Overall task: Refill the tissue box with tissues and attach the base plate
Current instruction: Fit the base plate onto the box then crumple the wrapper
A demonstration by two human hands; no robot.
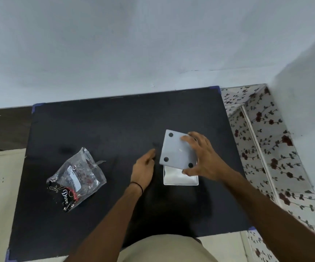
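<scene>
A grey square base plate (175, 150) with black round pads at its corners is tilted above a white tissue box (180, 179). The box stands upside down on the black mat, and white tissue shows in its open side. My right hand (204, 157) grips the plate from its right edge, thumb at the near corner and fingers over the top. Just left of the plate, my left hand (143, 167) hovers above the mat with loosely curled fingers, holding nothing. The plate covers the far half of the box.
A crumpled clear plastic wrapper (77, 178) with black print lies at the left of the black mat (105, 129). A white wall runs behind the mat. Flower-patterned cloth (262, 148) covers the surface to the right.
</scene>
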